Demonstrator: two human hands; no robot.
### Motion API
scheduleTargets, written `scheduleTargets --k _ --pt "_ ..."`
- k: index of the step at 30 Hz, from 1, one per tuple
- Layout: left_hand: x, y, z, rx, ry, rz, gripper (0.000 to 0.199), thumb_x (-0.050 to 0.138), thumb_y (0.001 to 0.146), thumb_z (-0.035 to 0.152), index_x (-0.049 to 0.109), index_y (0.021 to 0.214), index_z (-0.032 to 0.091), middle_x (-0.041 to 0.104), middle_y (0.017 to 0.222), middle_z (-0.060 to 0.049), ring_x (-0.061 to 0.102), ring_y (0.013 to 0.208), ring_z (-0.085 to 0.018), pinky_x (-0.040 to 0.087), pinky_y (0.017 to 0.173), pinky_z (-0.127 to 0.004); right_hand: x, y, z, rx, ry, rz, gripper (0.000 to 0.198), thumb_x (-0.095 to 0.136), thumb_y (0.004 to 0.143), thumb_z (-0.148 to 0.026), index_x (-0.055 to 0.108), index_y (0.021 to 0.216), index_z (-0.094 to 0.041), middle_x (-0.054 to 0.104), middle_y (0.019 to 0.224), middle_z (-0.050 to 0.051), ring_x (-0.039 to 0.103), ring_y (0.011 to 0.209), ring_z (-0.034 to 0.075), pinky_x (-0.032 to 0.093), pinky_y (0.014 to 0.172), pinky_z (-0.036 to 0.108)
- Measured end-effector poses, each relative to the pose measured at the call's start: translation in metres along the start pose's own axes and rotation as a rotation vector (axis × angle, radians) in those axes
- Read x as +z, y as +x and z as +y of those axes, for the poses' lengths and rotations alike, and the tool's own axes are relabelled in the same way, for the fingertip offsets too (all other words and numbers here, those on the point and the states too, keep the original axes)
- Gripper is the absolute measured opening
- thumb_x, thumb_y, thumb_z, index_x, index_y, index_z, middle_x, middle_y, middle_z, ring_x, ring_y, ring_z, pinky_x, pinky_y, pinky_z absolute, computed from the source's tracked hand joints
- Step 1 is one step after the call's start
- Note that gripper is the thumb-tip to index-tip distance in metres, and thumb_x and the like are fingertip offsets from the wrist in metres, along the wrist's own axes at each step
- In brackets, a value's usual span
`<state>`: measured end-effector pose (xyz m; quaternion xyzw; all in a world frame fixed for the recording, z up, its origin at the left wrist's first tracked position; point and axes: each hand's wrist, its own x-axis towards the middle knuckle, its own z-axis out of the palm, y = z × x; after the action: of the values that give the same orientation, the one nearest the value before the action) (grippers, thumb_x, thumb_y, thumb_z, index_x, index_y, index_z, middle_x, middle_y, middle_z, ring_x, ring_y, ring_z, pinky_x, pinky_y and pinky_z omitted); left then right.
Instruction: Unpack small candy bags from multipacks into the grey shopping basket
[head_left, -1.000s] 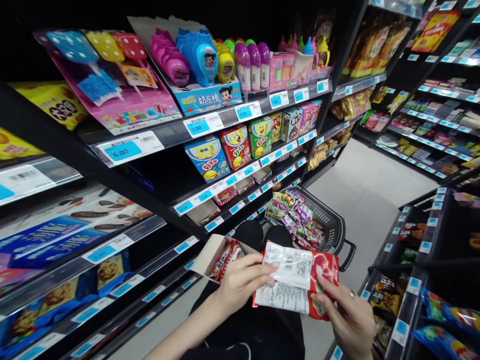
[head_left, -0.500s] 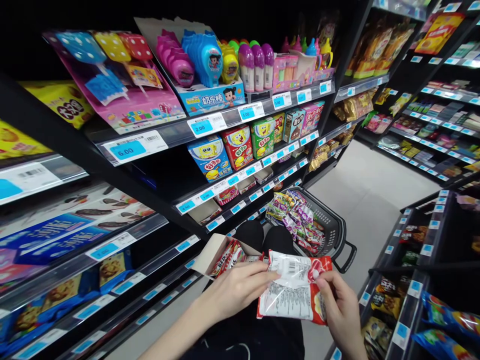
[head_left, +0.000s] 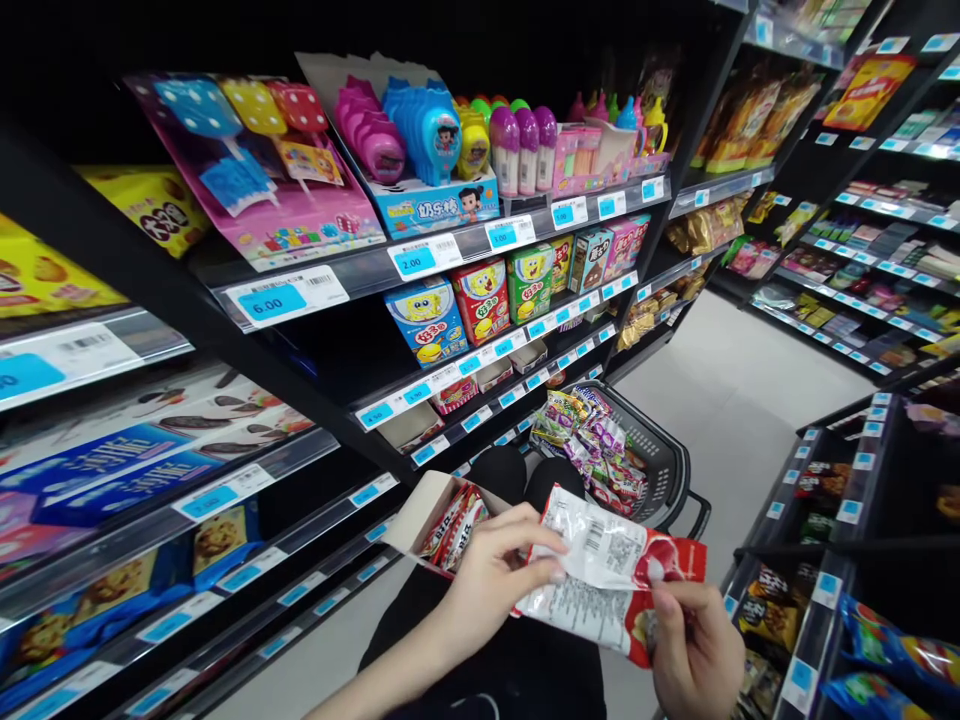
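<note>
A red and white snack packet (head_left: 592,560), its printed back and barcode facing up, is stretched between both hands above the lap. My left hand (head_left: 502,570) pinches its left end between thumb and fingers. At its right end, my right hand (head_left: 694,640) grips the red edge with the thumb on top. Just left of my left hand, an open cardboard box (head_left: 431,500) holds several red and white packets (head_left: 457,528). Beyond the knees sits a dark grey shopping basket (head_left: 671,470) with a heap of colourful packets (head_left: 592,440).
Shelves with a price-tag rail (head_left: 450,250) run along the left, carrying toy candies (head_left: 431,130) and cartoon snack boxes (head_left: 480,300). On the right stands a low rack (head_left: 847,520) of snack bags. Grey floor (head_left: 735,370) lies between them.
The packet has tilted, its right end lower, and my right hand has moved right and down with it. My left hand has shifted slightly right. The camera view has turned a little.
</note>
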<state>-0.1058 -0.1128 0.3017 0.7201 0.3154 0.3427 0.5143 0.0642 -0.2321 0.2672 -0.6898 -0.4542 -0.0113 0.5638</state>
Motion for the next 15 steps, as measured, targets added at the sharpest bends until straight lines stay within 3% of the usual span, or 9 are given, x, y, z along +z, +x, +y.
scheduleTargets --k 3,5,7,11,15 --pt "-0.001 0.001 -0.001 0.072 -0.024 0.100 0.031 0.068 0.076 0.046 0.076 0.070 0.016 0.055 0.061 -0.002 0.051 0.055 -0.012 0.037 0.049 -0.022 -0.006 0.007 0.007 -0.199 0.031 -0.076 0.017 0.058 0.088 -0.033 0.065 0.079 -0.021 0.065 0.063 0.000 0.061 0.050 0.011 0.045 0.051 0.020" --pt "-0.004 0.004 0.003 0.173 0.017 0.068 0.032 0.065 0.081 0.042 0.074 0.066 0.016 0.055 0.056 -0.001 0.049 0.051 -0.010 0.036 0.048 -0.021 -0.008 0.012 0.009 -0.299 0.050 -0.143 0.008 0.063 0.085 -0.028 0.067 0.085 -0.021 0.068 0.068 0.001 0.063 0.052 0.011 0.046 0.051 0.019" --pt "-0.008 0.006 0.007 0.237 0.073 0.028 0.032 0.062 0.084 0.037 0.072 0.062 0.015 0.055 0.054 -0.001 0.048 0.050 -0.010 0.035 0.049 -0.021 -0.007 0.015 0.005 -0.302 0.068 -0.192 0.004 0.064 0.084 -0.024 0.067 0.084 -0.021 0.069 0.070 0.000 0.063 0.053 0.011 0.046 0.052 0.018" --pt "-0.011 0.007 0.013 0.198 0.176 0.068 0.029 0.061 0.085 0.026 0.063 0.059 0.014 0.052 0.054 0.001 0.046 0.051 -0.009 0.033 0.050 -0.020 0.000 0.011 -0.013 0.018 0.114 -0.194 0.022 0.058 0.087 -0.029 0.060 0.066 -0.021 0.061 0.056 -0.003 0.055 0.048 0.010 0.041 0.049 0.019" --pt "-0.009 0.005 0.014 0.069 0.153 0.095 0.031 0.060 0.084 0.025 0.053 0.055 0.015 0.049 0.054 0.003 0.044 0.052 -0.009 0.032 0.052 -0.020 0.000 0.006 -0.023 0.309 0.150 -0.209 0.034 0.058 0.085 -0.039 0.052 0.058 -0.020 0.050 0.049 -0.004 0.045 0.044 0.010 0.033 0.048 0.022"
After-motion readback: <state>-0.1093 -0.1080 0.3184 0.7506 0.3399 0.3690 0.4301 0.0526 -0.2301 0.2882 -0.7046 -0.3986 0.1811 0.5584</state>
